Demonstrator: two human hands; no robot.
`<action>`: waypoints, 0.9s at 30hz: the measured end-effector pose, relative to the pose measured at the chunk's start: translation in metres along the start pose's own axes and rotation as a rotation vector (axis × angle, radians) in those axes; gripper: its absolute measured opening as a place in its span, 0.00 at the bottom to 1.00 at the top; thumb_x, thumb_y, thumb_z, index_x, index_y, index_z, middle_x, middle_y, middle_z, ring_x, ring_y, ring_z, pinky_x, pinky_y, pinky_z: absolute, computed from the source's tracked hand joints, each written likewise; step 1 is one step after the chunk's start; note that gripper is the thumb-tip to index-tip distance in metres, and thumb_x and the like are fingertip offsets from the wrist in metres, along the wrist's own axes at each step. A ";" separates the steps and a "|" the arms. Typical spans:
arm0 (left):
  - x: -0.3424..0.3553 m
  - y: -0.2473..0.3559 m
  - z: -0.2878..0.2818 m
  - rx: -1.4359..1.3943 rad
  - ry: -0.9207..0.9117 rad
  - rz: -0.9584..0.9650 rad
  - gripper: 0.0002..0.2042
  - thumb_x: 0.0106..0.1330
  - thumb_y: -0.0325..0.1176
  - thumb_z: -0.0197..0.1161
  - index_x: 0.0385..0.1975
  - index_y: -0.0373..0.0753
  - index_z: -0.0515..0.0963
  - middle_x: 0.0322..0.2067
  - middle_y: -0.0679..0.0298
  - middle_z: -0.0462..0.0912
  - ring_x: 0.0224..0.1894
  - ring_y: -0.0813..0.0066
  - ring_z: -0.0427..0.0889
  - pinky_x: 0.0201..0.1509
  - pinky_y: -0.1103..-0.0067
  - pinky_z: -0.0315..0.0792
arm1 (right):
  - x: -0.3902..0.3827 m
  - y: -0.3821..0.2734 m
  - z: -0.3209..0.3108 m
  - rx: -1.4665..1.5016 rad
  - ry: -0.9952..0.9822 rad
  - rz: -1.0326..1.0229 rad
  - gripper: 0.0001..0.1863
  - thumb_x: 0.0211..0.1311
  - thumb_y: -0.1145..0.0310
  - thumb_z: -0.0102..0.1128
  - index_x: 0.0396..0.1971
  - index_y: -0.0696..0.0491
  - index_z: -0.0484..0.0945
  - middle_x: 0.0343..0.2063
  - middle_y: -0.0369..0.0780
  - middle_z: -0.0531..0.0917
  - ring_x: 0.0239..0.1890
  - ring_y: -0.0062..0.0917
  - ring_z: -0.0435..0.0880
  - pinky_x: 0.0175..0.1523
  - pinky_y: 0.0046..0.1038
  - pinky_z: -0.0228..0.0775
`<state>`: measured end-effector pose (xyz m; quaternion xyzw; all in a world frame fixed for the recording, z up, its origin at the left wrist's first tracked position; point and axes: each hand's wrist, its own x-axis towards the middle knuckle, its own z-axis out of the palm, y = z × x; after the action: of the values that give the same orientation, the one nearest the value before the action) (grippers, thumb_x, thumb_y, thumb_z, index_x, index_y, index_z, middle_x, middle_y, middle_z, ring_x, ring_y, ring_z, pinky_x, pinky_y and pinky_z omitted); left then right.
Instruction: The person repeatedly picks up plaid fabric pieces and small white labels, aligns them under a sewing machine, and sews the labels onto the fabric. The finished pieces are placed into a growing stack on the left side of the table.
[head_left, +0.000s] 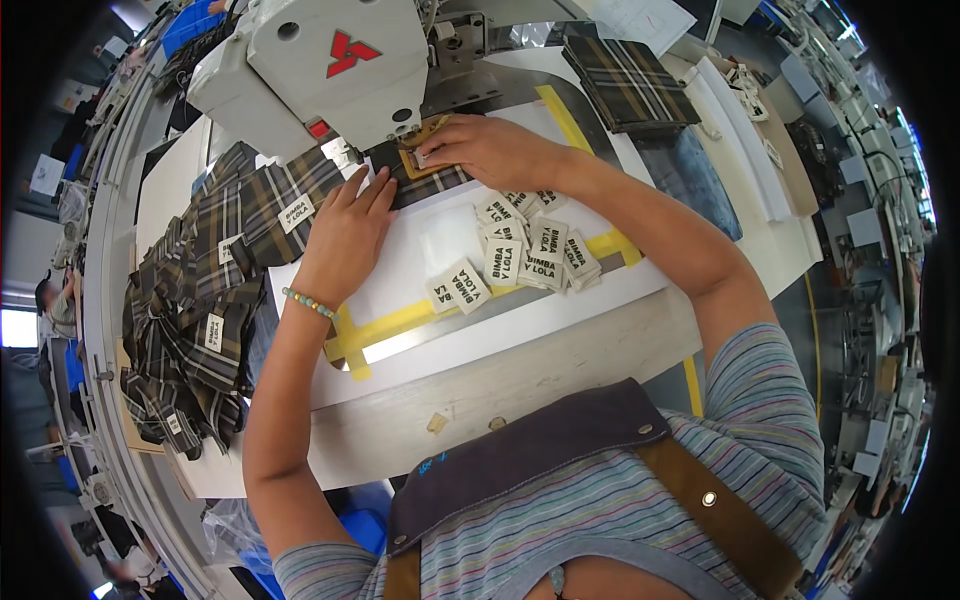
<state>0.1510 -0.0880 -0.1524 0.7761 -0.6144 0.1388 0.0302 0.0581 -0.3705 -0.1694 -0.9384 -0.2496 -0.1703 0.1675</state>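
Observation:
My left hand (350, 232) lies with fingers stretched out, its fingertips on the near edge of a dark plaid fabric piece (438, 186) below the sewing machine head (345, 70). My right hand (505, 150) reaches in from the right, fingers drawn together at a small tan frame (409, 166) on that fabric. Something pale shows at those fingertips inside the frame; I cannot make out what they grip. Nearer to me, a loose pile of white printed labels (545, 238) lies on the white work plate (415, 245), with two more labels (466, 286) beside it.
Sewn plaid pieces with white labels (215, 333) hang in a heap at the left. A folded stack of plaid fabric (632, 84) stands at the back right. Yellow tape (420, 322) borders the plate. Along the right table edge sits a white tray (735, 135).

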 end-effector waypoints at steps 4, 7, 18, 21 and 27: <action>0.000 0.000 0.001 -0.041 0.008 -0.003 0.20 0.77 0.33 0.62 0.64 0.31 0.78 0.68 0.54 0.80 0.70 0.52 0.76 0.72 0.63 0.71 | 0.001 -0.003 -0.003 0.010 -0.023 0.042 0.18 0.68 0.77 0.56 0.54 0.54 0.87 0.59 0.39 0.85 0.65 0.38 0.79 0.71 0.35 0.74; 0.001 -0.003 0.001 -0.056 -0.014 -0.016 0.20 0.76 0.34 0.63 0.63 0.30 0.78 0.67 0.54 0.81 0.69 0.52 0.76 0.72 0.63 0.72 | 0.002 -0.005 -0.005 0.014 -0.010 0.026 0.17 0.69 0.77 0.55 0.53 0.54 0.88 0.59 0.39 0.86 0.64 0.37 0.80 0.70 0.36 0.74; -0.006 -0.004 -0.008 -0.143 0.004 -0.050 0.22 0.74 0.33 0.65 0.65 0.33 0.77 0.71 0.56 0.76 0.72 0.50 0.73 0.76 0.60 0.68 | 0.008 0.015 0.000 0.052 0.041 0.038 0.17 0.72 0.77 0.56 0.53 0.52 0.88 0.59 0.37 0.85 0.65 0.36 0.80 0.70 0.37 0.75; -0.010 -0.005 -0.010 -0.132 0.027 -0.050 0.22 0.73 0.34 0.66 0.65 0.34 0.78 0.71 0.56 0.76 0.73 0.51 0.72 0.76 0.60 0.67 | 0.011 0.021 0.000 0.038 0.040 0.053 0.17 0.72 0.78 0.55 0.53 0.52 0.88 0.59 0.38 0.85 0.64 0.37 0.80 0.70 0.38 0.75; -0.027 -0.018 -0.019 -0.184 0.068 -0.081 0.21 0.70 0.30 0.68 0.62 0.36 0.80 0.68 0.58 0.79 0.72 0.52 0.73 0.75 0.60 0.69 | 0.000 0.020 -0.020 0.071 0.167 0.150 0.16 0.72 0.77 0.55 0.54 0.52 0.87 0.57 0.39 0.85 0.62 0.37 0.82 0.67 0.37 0.77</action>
<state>0.1596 -0.0542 -0.1382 0.7890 -0.5914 0.1068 0.1279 0.0639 -0.3952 -0.1569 -0.9305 -0.1699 -0.2258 0.2330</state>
